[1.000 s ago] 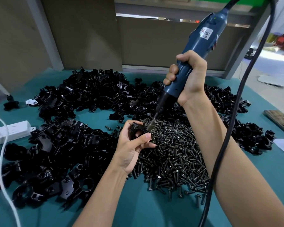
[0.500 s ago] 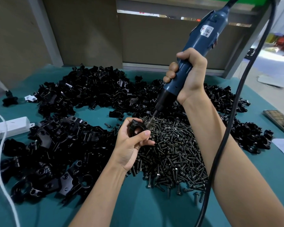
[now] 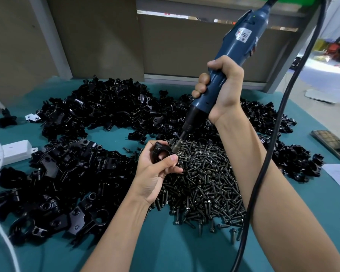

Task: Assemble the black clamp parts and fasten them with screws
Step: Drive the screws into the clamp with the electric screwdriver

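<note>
The left hand (image 3: 155, 173) holds a small black clamp (image 3: 161, 152) in the air over the middle of the bench (image 3: 165, 248), just above the far left side of the screw pile (image 3: 204, 179). The fingers curl round the back of the clamp and the thumb presses on its near side. The right hand (image 3: 222, 91) is wrapped tight round the blue electric screwdriver (image 3: 232, 54).

The clamp looks hard and stiff, and light enough for one hand. It is shiny, so I think it could slip or spin when the tool turns. The best place to hold it is by its round outer sides, with fingers kept away from the screw hole.

The clamp's big round hole faces the person. The screwdriver is long and leans, with its top toward the far right corner and its tip pointing down and to the left. The tip touches the right side of the clamp, so the screw likely goes in along that same line.

Loose black clamp parts (image 3: 67, 173) lie in heaps along the left and far sides of the bench.
</note>
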